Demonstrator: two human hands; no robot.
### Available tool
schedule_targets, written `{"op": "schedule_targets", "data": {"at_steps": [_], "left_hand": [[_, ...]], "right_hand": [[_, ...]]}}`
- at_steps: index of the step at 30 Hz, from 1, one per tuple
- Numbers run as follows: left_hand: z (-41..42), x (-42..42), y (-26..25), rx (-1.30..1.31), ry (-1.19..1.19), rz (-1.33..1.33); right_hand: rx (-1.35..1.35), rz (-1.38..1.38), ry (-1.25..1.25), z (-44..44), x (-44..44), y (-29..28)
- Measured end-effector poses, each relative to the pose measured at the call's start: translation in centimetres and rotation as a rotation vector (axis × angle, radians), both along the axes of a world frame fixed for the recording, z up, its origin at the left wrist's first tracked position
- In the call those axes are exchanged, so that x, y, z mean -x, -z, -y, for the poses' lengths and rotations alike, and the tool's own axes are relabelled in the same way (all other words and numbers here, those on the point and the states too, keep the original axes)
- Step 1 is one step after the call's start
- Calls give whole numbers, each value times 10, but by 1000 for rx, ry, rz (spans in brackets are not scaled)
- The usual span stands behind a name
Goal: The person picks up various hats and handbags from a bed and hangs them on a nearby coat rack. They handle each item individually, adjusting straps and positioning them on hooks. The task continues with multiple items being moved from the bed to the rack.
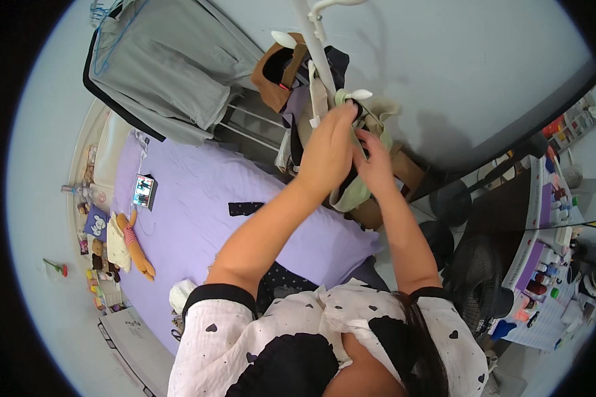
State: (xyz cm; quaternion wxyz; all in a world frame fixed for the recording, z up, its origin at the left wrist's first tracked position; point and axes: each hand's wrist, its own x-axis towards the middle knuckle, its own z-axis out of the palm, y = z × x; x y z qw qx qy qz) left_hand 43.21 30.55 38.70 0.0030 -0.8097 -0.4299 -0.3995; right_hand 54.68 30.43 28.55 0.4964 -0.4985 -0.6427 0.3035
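Both my hands are raised to a white coat rack (321,64) hung with bags. My left hand (330,144) reaches up beside a white hook (360,95), near a light green strap looped around it; the fingertips are partly hidden. My right hand (376,156) is just to its right, fingers bent at a light green cloth bag (352,194) that hangs below; whether they grip it cannot be told. A brown bag (271,74) and a dark item (336,62) hang higher on the rack.
A bed with a lilac sheet (193,183) holds a tablet (144,191) and plush toys. Grey clothes (164,74) hang on a rail at upper left. A cardboard box (408,168) stands behind the bag. At right are a black fan (479,278) and a table with bottles.
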Motion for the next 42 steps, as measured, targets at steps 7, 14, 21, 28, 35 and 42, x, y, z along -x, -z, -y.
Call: {"op": "schedule_targets", "data": {"at_steps": [7,14,21,28,35,42], "left_hand": [[122,48,22,158,-36,30],[231,78,54,462,-373,167],[282,84,77,605,-438,420],[296,89,64,679,-206,358],[363,71,51,773,-250,515],[487,131,108,574,-577,818]], "right_hand": [[57,262,71,-29,30,-35],[141,11,80,-29,22,-69],[-24,-374,359,3,-13,-159],[-276,-876,-15,124,44,-200],[-368,-903,-357,263,113,-219],[51,-794,-601,349,133,-162]]}}
